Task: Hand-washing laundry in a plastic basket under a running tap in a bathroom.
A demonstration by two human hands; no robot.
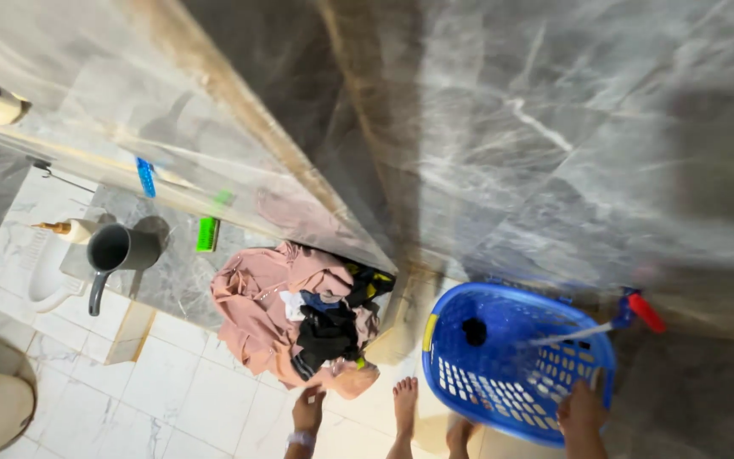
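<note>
left hand [307, 410] sits low at the bottom edge, fingers pointing up twd the pile of clothes [299, 319], fingertips just at its lower hem. looks loosely spread, not clenched; can't tell if it actually pinches fabric, too small + partly cut off. right hand [582, 414] is on the near rim of the blue laundry basket [516, 361], fingers curled over the edge, so gripping the basket w/ a closed hold, prob to steady or tilt it under the water.

basket stands on the floor [172, 382] at right, just beside the bare feet [405, 404]. a thin water jet runs into it from a tap w/ red handle [639, 310] on the grey marble wall [554, 127], which explains why it's parked right there. basket is slotted plastic, bright blue, yellow tab on the left rim, one small dark item lying inside near the back; otherwise mostly empty.

clothes heap lies on the edge of a low grey stone ledge [176, 276], spilling over the step twd the floor: big dusty-pink garment underneath, black, navy and white pieces bunched on top, a bit of neon yellow. crumpled, unsorted.

further left on the ledge: dark grey jug [116, 255] w/ long handle hanging down, green brush [206, 234], blue comb-like thing [145, 177] up the wall. white squat toilet pan [36, 280] at far left.
</note>
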